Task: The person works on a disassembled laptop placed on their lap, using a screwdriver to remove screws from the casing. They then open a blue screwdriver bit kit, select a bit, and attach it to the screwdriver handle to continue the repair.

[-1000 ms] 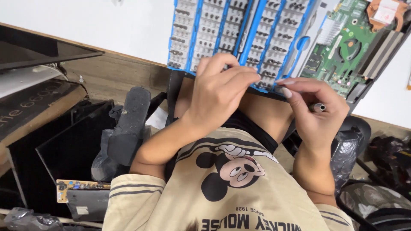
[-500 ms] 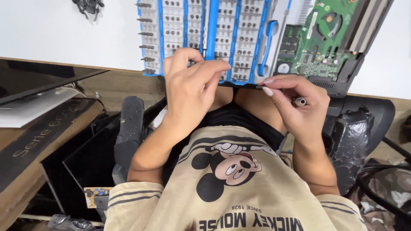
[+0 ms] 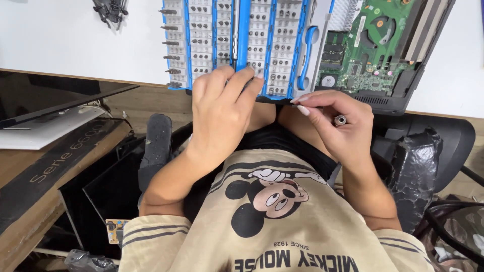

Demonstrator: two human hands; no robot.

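At the near edge of the blue-and-white bit case [image 3: 237, 45], the person's left hand [image 3: 222, 113] lies palm down, its loosely spread fingers [image 3: 242, 80] resting on the lowest rows of bits and holding nothing that can be seen. Just right of the case's near right corner, the right hand [image 3: 335, 126] is curled narrowly around a slim metal screwdriver handle [image 3: 340, 120], whose round end pokes out between the fingers. Beyond that hand, right of the case, an opened laptop with its green circuit board [image 3: 375, 50] lies on the white table [image 3: 75, 45].
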